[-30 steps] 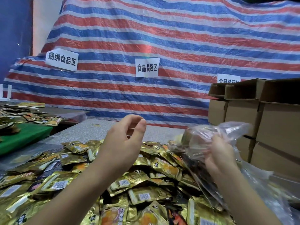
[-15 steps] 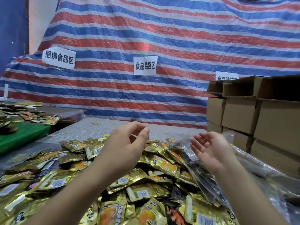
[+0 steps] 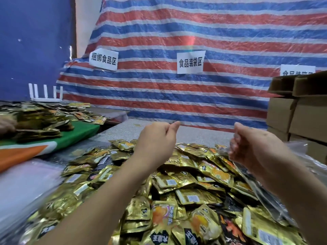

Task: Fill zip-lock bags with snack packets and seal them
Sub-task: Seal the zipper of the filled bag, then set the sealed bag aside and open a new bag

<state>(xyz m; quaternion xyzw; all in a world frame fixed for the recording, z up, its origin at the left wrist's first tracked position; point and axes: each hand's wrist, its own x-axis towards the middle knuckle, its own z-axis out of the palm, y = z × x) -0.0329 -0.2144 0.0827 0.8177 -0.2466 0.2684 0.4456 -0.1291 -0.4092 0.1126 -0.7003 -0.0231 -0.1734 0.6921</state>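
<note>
Both hands hover over the heap of snack packets covering the counter's near edge — left hand and right hand with fingers curled, seemingly pinching nothing. Clear zip-lock bags lie rightward (seals unreadable); most packets remain unbagged.

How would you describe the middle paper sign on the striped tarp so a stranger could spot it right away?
Look at the red, white and blue striped tarp hanging behind the table. Three white paper signs are stuck on it; the middle sign sits above the raised hands, fully visible, unlike the right sign cut off by cardboard boxes.
</note>
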